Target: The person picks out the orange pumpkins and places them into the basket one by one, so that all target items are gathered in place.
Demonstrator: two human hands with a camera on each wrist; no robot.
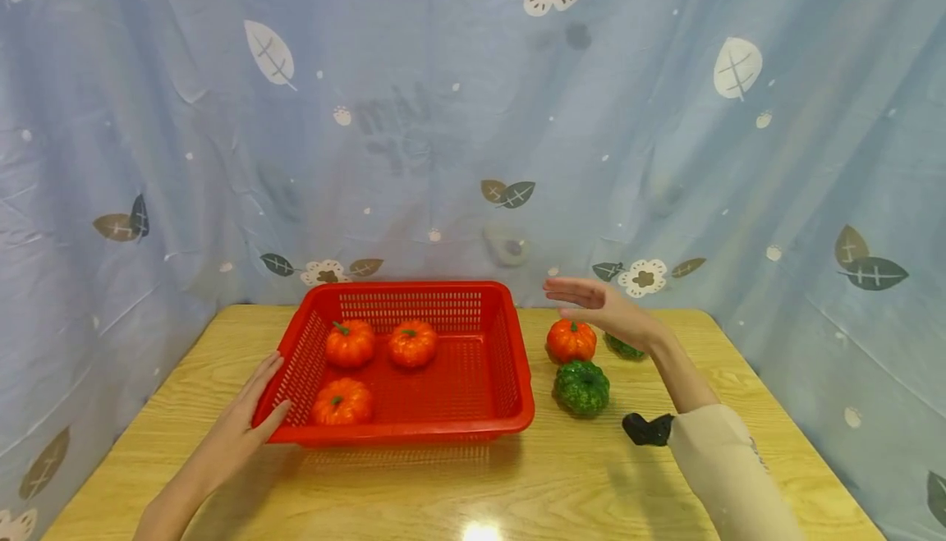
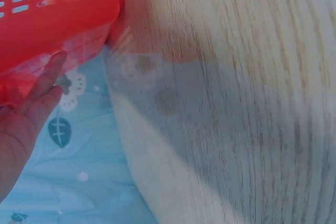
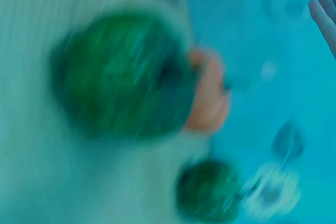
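Note:
A red plastic basket (image 1: 443, 428) stands on the table with three small orange pumpkins inside: one back left (image 1: 351, 344), one near the middle (image 1: 413, 344) and one front left (image 1: 342, 401). My left hand (image 1: 247, 410) rests against the basket's left side near the front corner. Its fingers (image 2: 46, 80) lie straight along the outside. To the right of the basket, my right hand (image 1: 602, 308) hovers with nothing in it, fingers extended. Below it are an orange pumpkin (image 1: 571, 342) and a green pumpkin (image 1: 581, 388); another green one (image 1: 624, 347) is partly hidden behind the hand.
The wooden table (image 1: 414, 492) reaches back to a blue curtain (image 1: 414, 155) with leaf and flower prints. A black object (image 1: 647, 429) shows beside the right sleeve (image 1: 727, 467). The right wrist view is blurred.

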